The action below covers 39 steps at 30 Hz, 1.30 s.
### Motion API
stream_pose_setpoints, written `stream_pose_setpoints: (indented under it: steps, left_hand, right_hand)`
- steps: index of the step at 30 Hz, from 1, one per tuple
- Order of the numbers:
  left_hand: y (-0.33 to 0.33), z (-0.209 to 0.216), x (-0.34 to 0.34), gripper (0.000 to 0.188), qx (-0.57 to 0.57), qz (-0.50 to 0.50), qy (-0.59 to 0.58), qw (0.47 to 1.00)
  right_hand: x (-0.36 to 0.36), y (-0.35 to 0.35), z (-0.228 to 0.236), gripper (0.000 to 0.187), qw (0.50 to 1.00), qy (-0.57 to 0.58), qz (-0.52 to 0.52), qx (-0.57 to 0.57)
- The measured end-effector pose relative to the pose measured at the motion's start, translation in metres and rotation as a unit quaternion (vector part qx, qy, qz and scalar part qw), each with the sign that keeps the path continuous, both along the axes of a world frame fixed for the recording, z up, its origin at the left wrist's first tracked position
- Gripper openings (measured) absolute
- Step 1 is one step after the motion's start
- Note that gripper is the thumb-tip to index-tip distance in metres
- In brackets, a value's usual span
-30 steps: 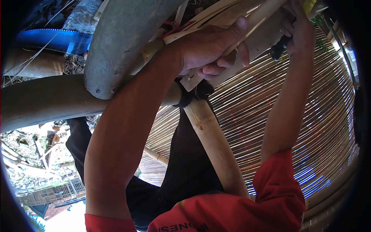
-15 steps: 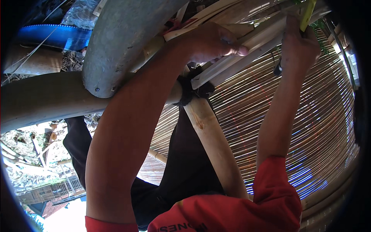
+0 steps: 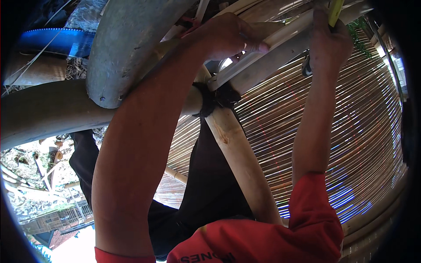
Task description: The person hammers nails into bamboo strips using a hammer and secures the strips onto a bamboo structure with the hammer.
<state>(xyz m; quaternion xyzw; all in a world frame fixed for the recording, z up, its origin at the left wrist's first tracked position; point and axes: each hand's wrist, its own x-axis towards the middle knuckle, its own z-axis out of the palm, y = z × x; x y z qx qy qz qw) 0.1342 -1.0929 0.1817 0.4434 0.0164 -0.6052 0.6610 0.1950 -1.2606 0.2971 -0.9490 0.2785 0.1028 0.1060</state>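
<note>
My left hand point(image 3: 226, 37) is closed around a pale split bamboo strip point(image 3: 263, 55), its thumb lying along the upper face. The strip slants up to the right, one cut end resting near a black lashing point(image 3: 215, 98) at a pole joint. Near the strip's far end, my right hand point(image 3: 331, 46) is closed round a flat yellow object point(image 3: 335, 12) that sticks up out of the fist; its kind is unclear. Below that hand shows a small dark rounded piece point(image 3: 306, 66), and I cannot tell whether it belongs to the yellow object. A thicker bamboo pole point(image 3: 258, 72) runs just beneath the strip.
A thick grey-green bamboo pole point(image 3: 127, 48) crosses a horizontal pole point(image 3: 52, 107) at left. Another pole point(image 3: 239, 153) slopes down from the lashing. A slatted bamboo screen point(image 3: 324, 131) fills the right side. A blue toothed saw blade point(image 3: 55, 41) lies at upper left.
Both hands, the strip and the yellow object sit slightly further left and higher in the picture; the poles have shifted a little too. Both grips look the same.
</note>
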Motion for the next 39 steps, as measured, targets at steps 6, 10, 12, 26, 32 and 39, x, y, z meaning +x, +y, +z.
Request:
stream_pose_setpoints:
  steps: [6, 10, 12, 26, 32, 39]
  left_hand:
    - [0.002, -0.011, -0.006, 0.038, -0.053, 0.018, 0.025, 0.998]
    - [0.002, -0.016, -0.007, 0.033, -0.036, 0.02, 0.034, 0.999]
    - [0.0, -0.017, -0.009, 0.032, -0.035, 0.027, 0.041, 0.998]
    - [0.001, -0.012, -0.002, 0.038, -0.021, 0.016, 0.042, 0.999]
    - [0.004, -0.008, -0.004, 0.04, -0.008, 0.017, 0.032, 0.999]
    - [-0.007, -0.007, -0.002, 0.04, -0.037, 0.016, 0.028, 0.999]
  right_hand:
    - [0.006, -0.016, -0.009, 0.05, 0.985, 0.115, 0.047, -0.118]
    - [0.017, -0.009, -0.016, 0.053, 0.959, 0.198, 0.111, -0.171]
    - [0.022, -0.011, -0.018, 0.053, 0.96, 0.197, 0.106, -0.167]
    - [0.013, -0.004, -0.013, 0.05, 0.971, 0.169, 0.087, -0.146]
    - [0.014, -0.014, -0.014, 0.054, 0.966, 0.191, 0.067, -0.161]
    - [0.016, -0.021, -0.009, 0.05, 0.955, 0.199, 0.113, -0.189]
